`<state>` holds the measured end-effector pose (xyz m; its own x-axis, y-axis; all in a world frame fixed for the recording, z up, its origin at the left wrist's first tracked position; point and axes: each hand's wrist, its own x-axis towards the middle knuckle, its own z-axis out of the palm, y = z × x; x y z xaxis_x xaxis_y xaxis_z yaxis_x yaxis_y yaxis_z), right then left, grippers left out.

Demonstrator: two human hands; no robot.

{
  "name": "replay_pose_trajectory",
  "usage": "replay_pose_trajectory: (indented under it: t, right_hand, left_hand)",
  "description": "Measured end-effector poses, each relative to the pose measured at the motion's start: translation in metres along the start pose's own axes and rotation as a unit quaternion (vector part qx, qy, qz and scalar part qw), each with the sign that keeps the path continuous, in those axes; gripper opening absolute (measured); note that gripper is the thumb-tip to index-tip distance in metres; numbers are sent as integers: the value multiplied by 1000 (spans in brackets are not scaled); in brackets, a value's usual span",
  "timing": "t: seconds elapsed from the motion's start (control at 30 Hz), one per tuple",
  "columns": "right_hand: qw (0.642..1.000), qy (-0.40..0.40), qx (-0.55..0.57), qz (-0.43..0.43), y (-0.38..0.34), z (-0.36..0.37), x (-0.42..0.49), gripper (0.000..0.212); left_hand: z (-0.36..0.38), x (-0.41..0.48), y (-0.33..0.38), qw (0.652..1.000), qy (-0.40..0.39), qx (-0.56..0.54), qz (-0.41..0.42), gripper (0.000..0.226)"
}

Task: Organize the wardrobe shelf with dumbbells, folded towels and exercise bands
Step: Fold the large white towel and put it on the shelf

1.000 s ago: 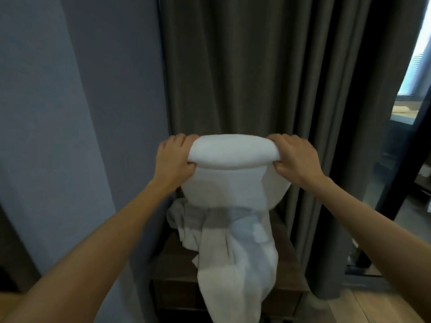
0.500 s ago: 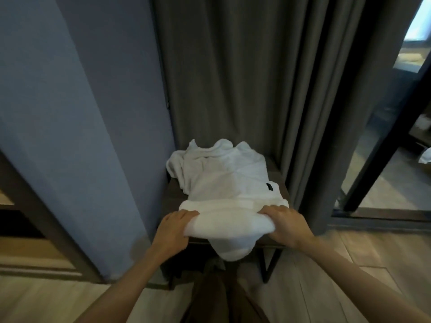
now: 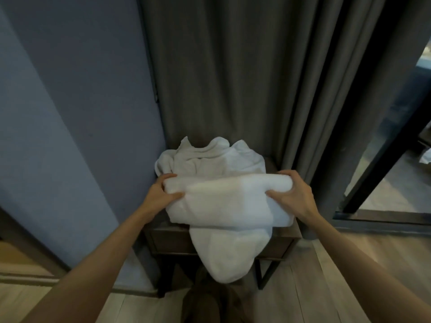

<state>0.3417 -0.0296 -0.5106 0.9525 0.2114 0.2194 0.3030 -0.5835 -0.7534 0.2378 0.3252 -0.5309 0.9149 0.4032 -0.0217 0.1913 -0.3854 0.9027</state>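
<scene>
White folded towel [image 3: 228,199] lies crosswise along the front edge of the surface [image 3: 168,238], thick roll uppermost, loose end draped over that edge; white crumpled towel [image 3: 210,157] heaped just behind, touching, toward the back-left corner.

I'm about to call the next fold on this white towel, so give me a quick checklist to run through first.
1. Left hand grips the towel at its left end: ok.
2. Right hand grips its right end: ok.
3. Towel fully supported by the side table: not ok, its lower part hangs over the front edge.
4. Layers squared up: not ok, edges look uneven at the right end.
5. Crumpled white cloth behind kept out of the fold: cannot tell, it meets the towel's far edge.
</scene>
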Motion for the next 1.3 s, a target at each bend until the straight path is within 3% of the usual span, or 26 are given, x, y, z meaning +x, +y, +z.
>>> replay_pose_trajectory:
  t: [0.13,0.27,0.47,0.7,0.9,1.3]
  right_hand:
    - [992,45,80,86,15,28,27,65]
    - [977,71,98,177,32,56,50,82]
    - [949,-2,87,302,58,69,73,94]
    - [927,-35,152,340,69,71,76,99]
    - [934,-10,150,325,61,68,70,96]
    - [969,52,182,158,-9,0,25,74]
  left_hand:
    - [24,35,-4,987,41,-120,-104,74]
    - [49,61,-11,974,69,-138,-164,77]
    - [73,81,-30,977,52,-106,-179,82]
    - [76,87,-29,962,64,-128,-231,104]
    - [69,79,-21,958,50,-151,-240,100]
    - [34,6,36,965,122,-186,-136,87]
